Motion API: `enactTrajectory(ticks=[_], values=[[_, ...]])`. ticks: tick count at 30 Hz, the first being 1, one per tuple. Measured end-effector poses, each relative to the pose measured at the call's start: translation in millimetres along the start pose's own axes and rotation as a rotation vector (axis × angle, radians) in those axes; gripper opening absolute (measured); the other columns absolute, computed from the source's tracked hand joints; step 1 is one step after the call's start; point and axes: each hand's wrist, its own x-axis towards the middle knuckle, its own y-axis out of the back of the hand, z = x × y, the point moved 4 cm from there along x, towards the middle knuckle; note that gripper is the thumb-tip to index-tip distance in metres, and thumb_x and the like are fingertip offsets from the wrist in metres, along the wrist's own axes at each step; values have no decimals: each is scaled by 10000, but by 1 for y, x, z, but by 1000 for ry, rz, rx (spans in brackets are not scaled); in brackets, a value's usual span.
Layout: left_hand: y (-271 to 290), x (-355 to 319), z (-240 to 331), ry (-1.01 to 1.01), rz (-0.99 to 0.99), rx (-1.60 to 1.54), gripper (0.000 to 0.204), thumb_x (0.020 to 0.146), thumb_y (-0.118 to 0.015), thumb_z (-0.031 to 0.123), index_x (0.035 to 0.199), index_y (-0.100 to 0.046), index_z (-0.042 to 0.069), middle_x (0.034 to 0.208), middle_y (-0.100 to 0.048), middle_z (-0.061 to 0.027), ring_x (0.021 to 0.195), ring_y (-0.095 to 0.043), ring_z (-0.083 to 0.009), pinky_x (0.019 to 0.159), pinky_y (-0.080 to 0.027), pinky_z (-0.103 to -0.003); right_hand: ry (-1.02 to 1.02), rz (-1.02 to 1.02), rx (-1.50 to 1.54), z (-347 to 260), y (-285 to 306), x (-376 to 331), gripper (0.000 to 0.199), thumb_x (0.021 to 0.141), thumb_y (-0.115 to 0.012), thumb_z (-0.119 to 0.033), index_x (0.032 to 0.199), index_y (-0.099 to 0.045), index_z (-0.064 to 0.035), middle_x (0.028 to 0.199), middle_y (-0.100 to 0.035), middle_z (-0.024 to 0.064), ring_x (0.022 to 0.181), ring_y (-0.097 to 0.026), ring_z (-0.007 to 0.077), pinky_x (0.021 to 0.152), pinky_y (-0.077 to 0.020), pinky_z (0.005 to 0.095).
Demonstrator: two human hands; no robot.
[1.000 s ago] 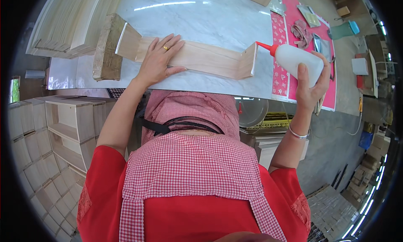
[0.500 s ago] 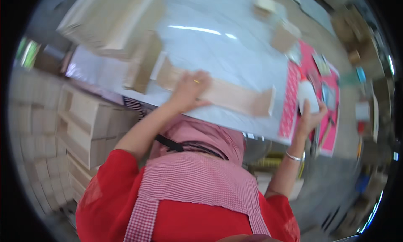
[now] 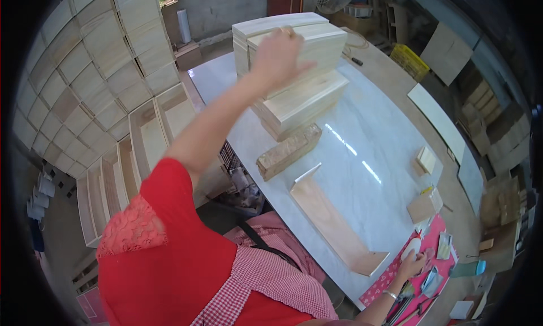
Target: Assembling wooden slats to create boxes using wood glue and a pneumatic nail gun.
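My left hand [image 3: 281, 57] is stretched out over the top of a stack of pale wooden boards [image 3: 314, 102]. It is blurred, with the thumb spread away from the fingers; whether it touches the boards I cannot tell. At the lower right, my right hand [image 3: 414, 265] is closed around a white squeeze bottle [image 3: 411, 248] above a pink mat. Between the two hands lies a long, thin wooden piece [image 3: 331, 221] with a short upright board at each end, like an open frame. A rough wooden block [image 3: 289, 150] sits between the stack and that piece.
All this stands on a white marbled table [image 3: 367, 139]. Tools lie on the pink mat [image 3: 432, 241]; small wooden blocks [image 3: 425, 204] stand beyond it. Wooden boxes [image 3: 107, 66] are piled at the left. A yellow crate [image 3: 410, 62] is at the far right.
My view has swung left. My left hand has left the long wooden piece and risen to the board stack. The right hand still holds the bottle by the pink mat.
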Motion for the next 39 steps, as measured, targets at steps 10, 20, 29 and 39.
enactTrajectory(ticks=[10, 20, 29, 39], values=[[-44, 83, -68, 358, -609, 156, 862, 608, -761, 766, 1133, -735, 83, 1166, -692, -120, 1103, -651, -286, 888, -534, -409, 107, 62, -13, -2, 45, -44, 349, 915, -681, -208, 1126, -559, 41, 1050, -593, 142, 919, -585, 236, 799, -489, 343], [-28, 65, -57, 335, -408, 173, 1009, 587, -800, 708, 1273, -586, 0, 1248, -597, -183, 1179, -566, -307, 993, -443, -441, 74, 29, 104, -44, 58, -50, 317, 925, -660, -148, 1155, -553, 42, 1095, -606, 154, 983, -591, 252, 875, -480, 353], [-10, -22, 41, -282, 59, -255, 866, 623, -822, 599, 1211, -556, 22, 1119, -592, -180, 1080, -560, -382, 915, -423, -474, 169, -170, 473, -167, 76, -47, 305, 984, -598, -141, 1226, -561, 42, 1152, -642, 124, 1028, -616, 180, 843, -502, 291], [-4, -136, 141, -671, 311, -486, 392, 755, -792, 302, 1075, -652, 125, 986, -567, -48, 930, -549, -255, 802, -368, -391, -287, -283, 1173, -237, 81, -91, 483, 1054, -453, -300, 1379, -459, 58, 1080, -666, 174, 854, -691, 208, 733, -578, 310]])
